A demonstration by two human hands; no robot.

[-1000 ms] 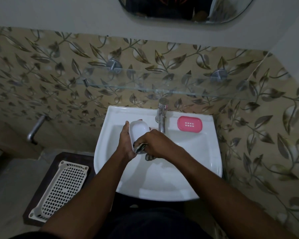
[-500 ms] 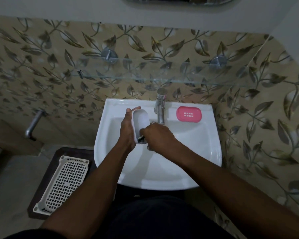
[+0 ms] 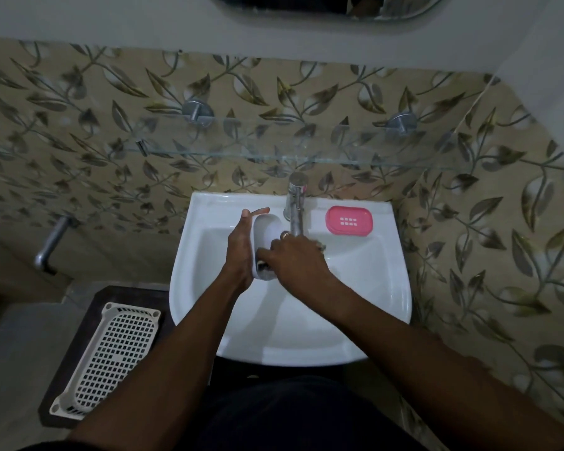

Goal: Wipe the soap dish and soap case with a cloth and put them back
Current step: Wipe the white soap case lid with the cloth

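A: Centre of view: white oval plastic soap case [image 3: 267, 234], held on edge above the basin of the white ceramic sink [image 3: 388, 288], just left of the chrome tap [image 3: 295, 206]. Its hollow side faces right.

B: Who holds it?

A: Left hand [image 3: 240, 252]. Palm cups the case's back, fingers wrapped round it, thumb and forefinger tip sticking up past the top edge. Right hand [image 3: 295, 263] is pressed vs. the hollow side, fingers clenched on a dark crumpled cloth [image 3: 263, 268]; only a scrap of cloth shows at the case's lower end.

B: And the other piece?

A: Pink rounded-rectangle plastic soap dish [image 3: 349, 221], w/ a small grid of drain holes in the middle, lies flat on the sink's back ledge, right of the tap, well apart from both hands.

B: Surroundings?

A: Clear glass shelf [image 3: 274, 153] on two chrome brackets above the tap, on beige leaf-pattern wall tiles [image 3: 79, 125]. Lower edge of a mirror [image 3: 306, 4] at top. Left of the sink, lower down: white perforated plastic basket [image 3: 111, 356] on a dark wooden stool [image 3: 88, 304], and a chrome wall pipe [image 3: 51, 242] near them.
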